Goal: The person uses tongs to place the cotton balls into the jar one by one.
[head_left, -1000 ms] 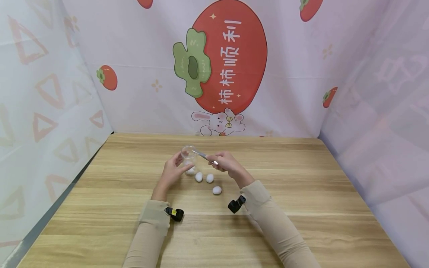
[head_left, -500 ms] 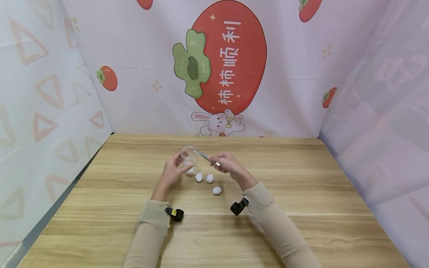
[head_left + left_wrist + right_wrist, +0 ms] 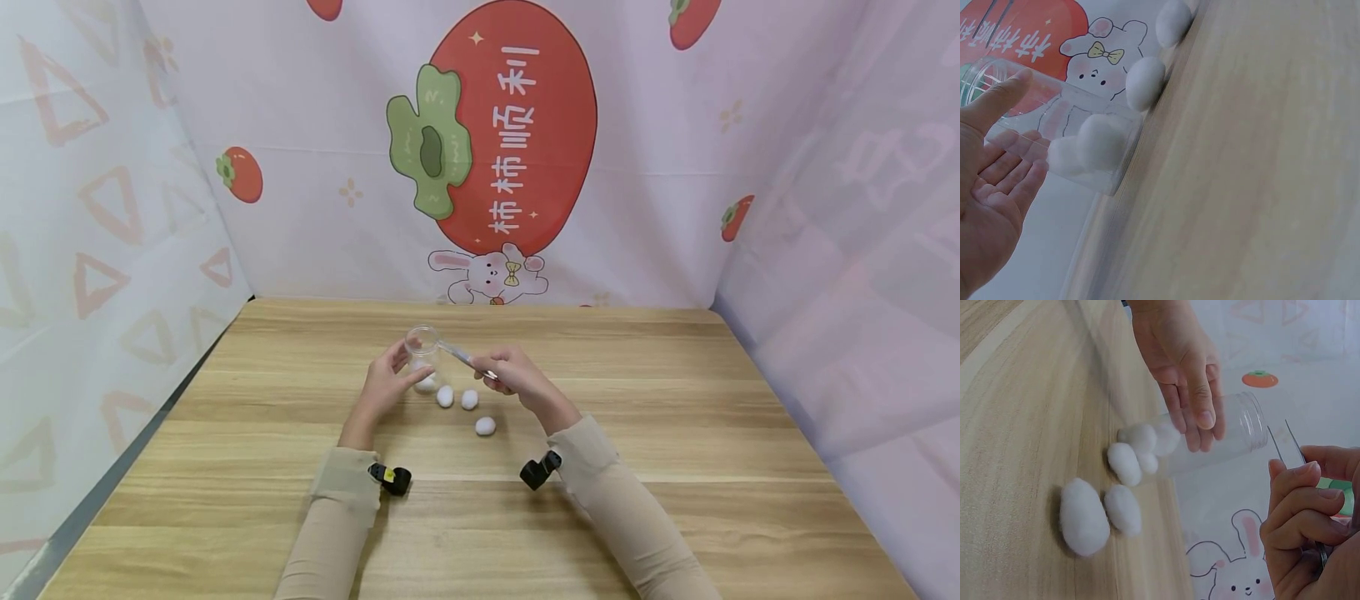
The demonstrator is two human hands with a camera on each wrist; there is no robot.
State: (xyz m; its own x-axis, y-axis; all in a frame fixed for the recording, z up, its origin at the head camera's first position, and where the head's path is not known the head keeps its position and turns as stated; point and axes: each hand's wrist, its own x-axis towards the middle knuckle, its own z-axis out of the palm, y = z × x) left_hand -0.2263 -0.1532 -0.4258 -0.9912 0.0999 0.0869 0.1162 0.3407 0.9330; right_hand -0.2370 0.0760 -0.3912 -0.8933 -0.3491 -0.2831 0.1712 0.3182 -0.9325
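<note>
White balls lie in and beside a clear jar; fingers of the left hand grasp it; those of the right hand pinch tweezers near its mouth.

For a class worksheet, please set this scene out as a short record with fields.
Surface: wooden table
Container: clear jar, upright, open-topped
In container: white cotton balls, exact count unclear
Outside container: three loose balls on the table
Left hand: grips the jar
Right hand: holds tweezers, tips apart near the jar's mouth, nothing between them
</note>
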